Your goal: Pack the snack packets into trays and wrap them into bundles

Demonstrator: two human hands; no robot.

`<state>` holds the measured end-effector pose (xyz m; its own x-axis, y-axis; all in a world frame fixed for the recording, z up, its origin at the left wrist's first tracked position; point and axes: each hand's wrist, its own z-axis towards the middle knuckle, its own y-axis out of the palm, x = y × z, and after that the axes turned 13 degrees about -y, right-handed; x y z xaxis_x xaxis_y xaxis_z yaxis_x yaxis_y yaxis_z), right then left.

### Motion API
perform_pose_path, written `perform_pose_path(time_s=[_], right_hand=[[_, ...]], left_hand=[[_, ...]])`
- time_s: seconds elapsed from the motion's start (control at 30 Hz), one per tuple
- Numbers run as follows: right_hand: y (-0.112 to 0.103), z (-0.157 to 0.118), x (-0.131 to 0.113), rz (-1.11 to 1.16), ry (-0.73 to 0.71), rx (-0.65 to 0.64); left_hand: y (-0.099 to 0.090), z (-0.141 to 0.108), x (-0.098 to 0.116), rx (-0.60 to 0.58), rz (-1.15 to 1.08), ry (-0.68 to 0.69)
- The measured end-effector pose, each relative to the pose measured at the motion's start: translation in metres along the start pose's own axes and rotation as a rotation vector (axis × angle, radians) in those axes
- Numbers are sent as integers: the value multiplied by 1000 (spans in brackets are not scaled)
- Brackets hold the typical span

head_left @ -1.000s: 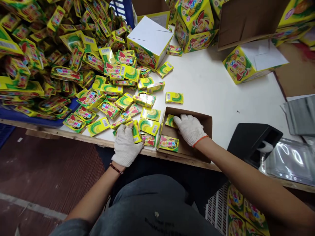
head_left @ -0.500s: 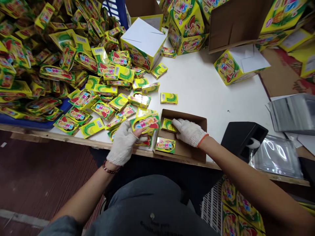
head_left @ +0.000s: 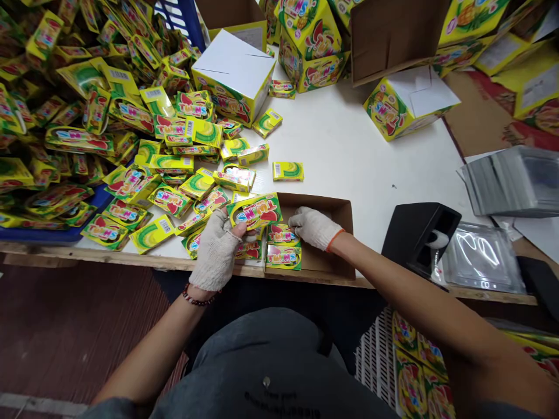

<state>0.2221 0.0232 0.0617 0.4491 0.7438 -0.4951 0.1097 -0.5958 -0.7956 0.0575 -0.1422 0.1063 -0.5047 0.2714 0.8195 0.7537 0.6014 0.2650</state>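
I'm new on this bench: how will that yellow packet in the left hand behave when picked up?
The yellow packet is probably light and fairly stiff, since it looks flat and unbent in the left hand. Its glossy print may slip slightly. Being flat, it seems unlikely to roll.

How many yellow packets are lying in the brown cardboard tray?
2: one yellow packet beside the gloved right hand, and another yellow packet near the front edge of the cardboard tray. More may be hidden underneath.
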Motion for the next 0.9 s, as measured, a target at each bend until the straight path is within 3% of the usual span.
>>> perform_pose_path(time_s=[0.13, 0.27, 0.33, 0.43, 0.53, 0.63, 0.77, 0.9], right_hand=[[-3, -19, -15, 17, -27, 124], [-9, -40, -41, 369, -156, 408], [-12, -46, -49, 548, -149, 519], [-26, -48, -46, 526, -79, 623], [-45, -45, -28, 262, -150, 546], [-53, -34, -19, -154, -188, 300], [-40, -12, -29, -545, -100, 51], [-21, 1, -33, -515, -80, 31]], left_hand=[[14, 1, 2, -106, -23, -31], [34, 1, -4, -204, 26, -4], [40, 0, -6, -205, 202, 94], [33, -2, -4, -35, 632, 333], [12, 4, 0, 221, 992, 532], [-5, 17, -4, 393, 1282, 490], [-7, 30, -15, 429, 1490, 318], [-13, 35, -18, 374, 1448, 286]])
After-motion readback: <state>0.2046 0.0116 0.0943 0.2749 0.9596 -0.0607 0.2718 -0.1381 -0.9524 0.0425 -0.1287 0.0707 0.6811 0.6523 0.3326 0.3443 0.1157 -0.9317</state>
